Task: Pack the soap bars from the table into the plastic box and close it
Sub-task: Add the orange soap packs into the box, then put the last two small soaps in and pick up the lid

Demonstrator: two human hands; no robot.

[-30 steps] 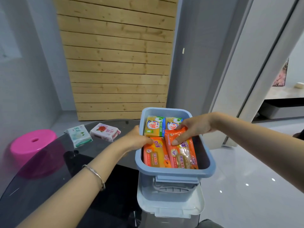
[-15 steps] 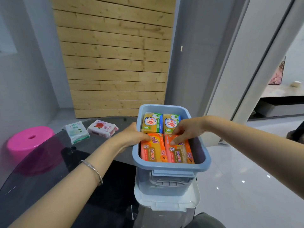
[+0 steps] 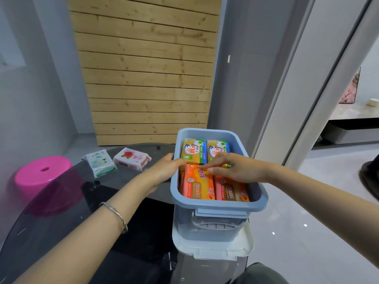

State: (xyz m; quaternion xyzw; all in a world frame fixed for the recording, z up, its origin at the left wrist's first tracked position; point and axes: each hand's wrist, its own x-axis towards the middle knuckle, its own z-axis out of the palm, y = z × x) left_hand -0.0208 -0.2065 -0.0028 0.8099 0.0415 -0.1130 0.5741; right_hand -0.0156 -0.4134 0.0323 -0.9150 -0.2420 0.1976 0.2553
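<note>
The grip of the right hand (image 3: 235, 168) was flat and loose, fingers together and stretched over the orange soap bars (image 3: 198, 182), with the fingertips (image 3: 207, 168) touching the top of the left one; it clamped nothing, and I judge it was pressing the bar down to sit level. The left hand (image 3: 164, 169) had its fingers curled over the left rim of the plastic box (image 3: 217, 206), probably to keep it from sliding on the dark glass tabletop (image 3: 61, 212). Inside the box, two yellow soap bars (image 3: 193, 150) lay at the far end, just beyond the right hand, and the orange ones lay under it. Two more soap bars remained on the tabletop, a white-green one (image 3: 100, 162) and a white-pink one (image 3: 132, 158), well apart from both hands. The white lid (image 3: 213, 250) lay under the box, so closing was not yet possible.
</note>
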